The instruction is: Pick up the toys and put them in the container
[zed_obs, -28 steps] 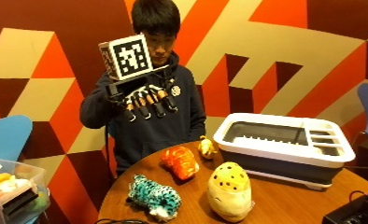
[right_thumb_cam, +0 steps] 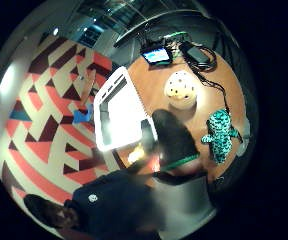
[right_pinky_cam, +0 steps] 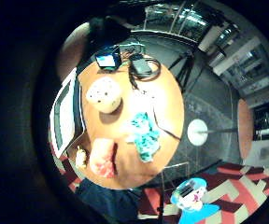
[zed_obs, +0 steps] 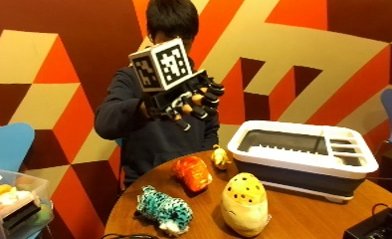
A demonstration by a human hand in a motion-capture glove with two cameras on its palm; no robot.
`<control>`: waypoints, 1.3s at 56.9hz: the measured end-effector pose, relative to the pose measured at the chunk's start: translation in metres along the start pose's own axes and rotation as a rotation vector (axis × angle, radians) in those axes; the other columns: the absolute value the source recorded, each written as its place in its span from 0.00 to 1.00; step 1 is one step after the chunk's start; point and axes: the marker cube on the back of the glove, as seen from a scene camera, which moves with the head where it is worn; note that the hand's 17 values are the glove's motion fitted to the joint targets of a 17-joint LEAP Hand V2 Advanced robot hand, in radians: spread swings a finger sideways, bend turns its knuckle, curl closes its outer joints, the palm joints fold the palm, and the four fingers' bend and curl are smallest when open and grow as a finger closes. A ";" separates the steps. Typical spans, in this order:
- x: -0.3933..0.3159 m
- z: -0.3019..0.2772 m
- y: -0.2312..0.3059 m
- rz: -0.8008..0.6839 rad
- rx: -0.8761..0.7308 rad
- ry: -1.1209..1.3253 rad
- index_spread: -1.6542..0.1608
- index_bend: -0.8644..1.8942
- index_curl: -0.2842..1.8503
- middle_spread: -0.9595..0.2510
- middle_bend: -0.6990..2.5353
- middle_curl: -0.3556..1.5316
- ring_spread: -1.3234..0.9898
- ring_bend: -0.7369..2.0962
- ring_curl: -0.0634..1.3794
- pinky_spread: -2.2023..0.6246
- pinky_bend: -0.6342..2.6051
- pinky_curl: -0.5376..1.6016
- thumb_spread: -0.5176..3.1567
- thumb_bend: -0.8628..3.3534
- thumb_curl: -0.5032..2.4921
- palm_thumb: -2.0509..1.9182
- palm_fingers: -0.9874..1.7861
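Raised at chest height above the round wooden counter (zed_obs: 302, 211), the gloved right grip (zed_obs: 186, 102) holds nothing, its fingers (zed_obs: 206, 97) loosely bent and hanging downward. A person in a dark hoodie (zed_obs: 149, 132) stands behind the counter's far edge.

A white-rimmed container (zed_obs: 302, 152) with dark grey walls sits at the counter's right side; its main well, as far as the outside view shows, holds no toys, and a row of small slots runs along its right end. From the palm views the container (right_thumb_cam: 116, 112) appears as a white rectangle at the counter's edge.

Four soft toys lie on the wood, all outside the container. An orange-red plush (zed_obs: 193, 173) rests near the middle toward the person, with a small yellow toy (zed_obs: 219, 158) just beside it, close to the container's left corner. A cream-yellow plush with dark spots (zed_obs: 244, 204) sits nearer the camera, in front of the container. A teal plush with black and white patches (zed_obs: 164, 209) lies at the left, near the counter's front edge. The little finger side palm view shows the same spread: the spotted plush (right_pinky_cam: 104, 94), the teal plush (right_pinky_cam: 144, 137) and the orange-red plush (right_pinky_cam: 102, 161).

A clear bin (zed_obs: 14, 206) holding other soft toys stands off the counter to the left, beside a blue chair (zed_obs: 7, 147). Dark electronics and cables (right_pinky_cam: 141, 67) occupy the counter's edge away from the person.
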 end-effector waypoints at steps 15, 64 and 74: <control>-0.008 0.059 -0.049 -0.170 -0.259 0.070 0.78 0.31 0.18 0.79 0.24 0.29 0.57 0.34 0.17 0.79 0.47 0.41 0.49 0.23 0.25 0.56 0.21; 0.004 0.191 -0.100 -0.165 -0.256 0.121 0.73 0.47 0.27 0.61 0.39 0.35 0.41 0.58 0.37 0.65 0.46 0.41 0.28 0.27 0.36 0.75 0.77; -0.010 0.126 -0.089 -0.150 -0.223 0.113 0.71 0.55 0.33 0.56 0.45 0.40 0.39 0.62 0.42 0.64 0.47 0.44 0.18 0.27 0.39 0.74 0.75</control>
